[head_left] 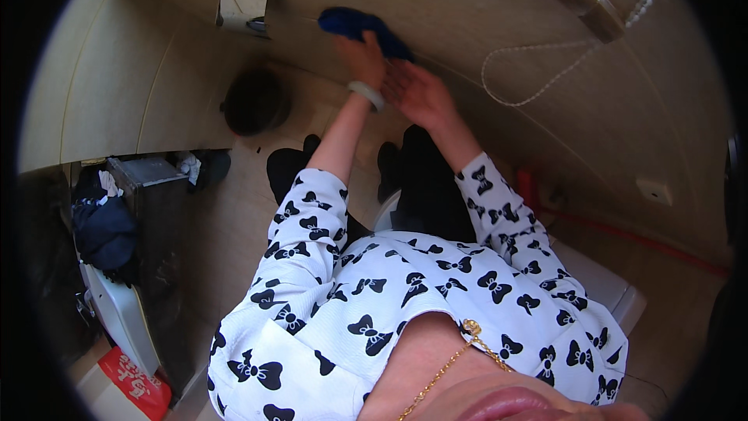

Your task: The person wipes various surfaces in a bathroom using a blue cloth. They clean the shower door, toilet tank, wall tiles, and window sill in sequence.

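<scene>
My left hand (363, 61), with a pale bangle (366, 95) at its wrist, reaches up in front of a dark blue cloth-like item (347, 22) by the wall. Its fingers look spread, though motion smears them, and whether they touch the blue item I cannot tell. Close on its right is my right hand (425, 95), palm partly turned up and fingers stretched toward the left hand. Nothing shows in the right palm. The lower right end of the blue item passes behind the hands.
A dark bin (255, 101) stands on the floor at the left, below a shiny metal wall holder (243, 11). A beaded cord (538, 48) loops down the right wall. Dark fabric (105, 230) lies on the left-hand unit, above a red bag (136, 383). A white fixture (600, 277) is behind me.
</scene>
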Motion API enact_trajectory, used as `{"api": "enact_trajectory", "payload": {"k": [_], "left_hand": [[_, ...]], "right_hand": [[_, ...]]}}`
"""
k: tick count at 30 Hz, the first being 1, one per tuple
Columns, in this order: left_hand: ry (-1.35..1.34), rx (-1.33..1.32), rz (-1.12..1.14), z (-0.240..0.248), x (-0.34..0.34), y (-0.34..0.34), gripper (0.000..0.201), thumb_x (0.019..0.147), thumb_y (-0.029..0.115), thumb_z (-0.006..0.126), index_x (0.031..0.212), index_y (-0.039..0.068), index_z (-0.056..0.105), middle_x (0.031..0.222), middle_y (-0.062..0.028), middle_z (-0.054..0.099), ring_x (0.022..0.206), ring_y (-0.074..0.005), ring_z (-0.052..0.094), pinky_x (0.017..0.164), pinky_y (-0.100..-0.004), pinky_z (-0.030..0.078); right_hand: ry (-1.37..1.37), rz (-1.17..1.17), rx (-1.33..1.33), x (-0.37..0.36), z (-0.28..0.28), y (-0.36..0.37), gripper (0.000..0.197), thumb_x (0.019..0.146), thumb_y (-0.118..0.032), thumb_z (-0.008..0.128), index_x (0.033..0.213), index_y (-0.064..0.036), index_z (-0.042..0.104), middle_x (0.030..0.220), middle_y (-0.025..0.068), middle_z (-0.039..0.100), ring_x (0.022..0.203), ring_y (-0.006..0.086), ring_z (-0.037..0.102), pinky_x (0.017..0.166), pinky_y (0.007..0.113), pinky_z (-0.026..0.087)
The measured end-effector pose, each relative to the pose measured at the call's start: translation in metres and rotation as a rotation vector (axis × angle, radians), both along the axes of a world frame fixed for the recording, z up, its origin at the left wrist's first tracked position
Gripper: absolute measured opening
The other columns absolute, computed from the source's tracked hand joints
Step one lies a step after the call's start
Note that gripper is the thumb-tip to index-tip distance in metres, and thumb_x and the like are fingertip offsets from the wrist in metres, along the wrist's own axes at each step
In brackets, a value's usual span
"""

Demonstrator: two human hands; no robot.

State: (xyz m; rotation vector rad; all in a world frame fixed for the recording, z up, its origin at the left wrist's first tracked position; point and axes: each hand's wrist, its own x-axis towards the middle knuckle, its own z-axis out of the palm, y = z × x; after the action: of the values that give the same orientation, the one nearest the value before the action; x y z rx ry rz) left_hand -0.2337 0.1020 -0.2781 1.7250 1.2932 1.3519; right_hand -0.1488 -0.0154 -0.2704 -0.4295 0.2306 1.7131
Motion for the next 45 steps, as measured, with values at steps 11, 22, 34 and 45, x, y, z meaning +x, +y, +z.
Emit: {"api": "enact_trajectory", "payload": {"k": [11, 22, 34, 45], "left_hand": [[-0.073, -0.175, -0.025, 0.048, -0.001, -0.01, 0.04, 0.08, 0.015, 0.06, 0.109, -0.011, 0.048, 0.111, -0.0321, 0.051, 0.104, -0.047, 0.049, 0.096, -0.0484, 0.037], [0.12, 0.443, 0.093, 0.192, 0.038, 0.0, 0.041, 0.077, 0.015, 0.066, 0.105, -0.01, 0.048, 0.104, -0.0264, 0.045, 0.095, -0.0435, 0.05, 0.085, -0.0467, 0.042], [0.115, 0.622, -0.184, 0.174, 0.056, -0.031, 0.041, 0.073, 0.011, 0.07, 0.11, 0.0, 0.057, 0.106, -0.022, 0.053, 0.094, -0.0421, 0.055, 0.081, -0.047, 0.047], [0.0, 0.376, -0.045, 0.171, 0.051, -0.029, 0.029, 0.076, 0.007, 0.064, 0.101, -0.003, 0.054, 0.093, -0.0247, 0.052, 0.091, -0.0444, 0.05, 0.078, -0.0499, 0.043]], "right_hand": [[0.106, -0.034, -0.054, 0.008, 0.023, 0.012, 0.025, 0.09, -0.019, 0.063, 0.108, -0.0021, 0.058, 0.115, 0.015, 0.061, 0.107, 0.0288, 0.058, 0.092, 0.043, 0.047], [-0.075, -0.207, 0.32, 0.02, 0.139, 0.036, 0.021, 0.089, -0.018, 0.064, 0.107, -0.008, 0.061, 0.115, 0.008, 0.061, 0.109, 0.0217, 0.056, 0.097, 0.037, 0.043], [-0.529, -0.587, 0.08, 0.015, 0.139, 0.01, 0.027, 0.093, -0.016, 0.059, 0.12, -0.0152, 0.055, 0.114, -0.0002, 0.06, 0.105, 0.0134, 0.057, 0.093, 0.031, 0.046], [-0.454, -0.526, 0.014, 0.014, 0.13, 0.03, 0.025, 0.09, -0.021, 0.063, 0.112, -0.0122, 0.059, 0.103, 0.0006, 0.062, 0.095, 0.0136, 0.058, 0.084, 0.032, 0.046]]}}
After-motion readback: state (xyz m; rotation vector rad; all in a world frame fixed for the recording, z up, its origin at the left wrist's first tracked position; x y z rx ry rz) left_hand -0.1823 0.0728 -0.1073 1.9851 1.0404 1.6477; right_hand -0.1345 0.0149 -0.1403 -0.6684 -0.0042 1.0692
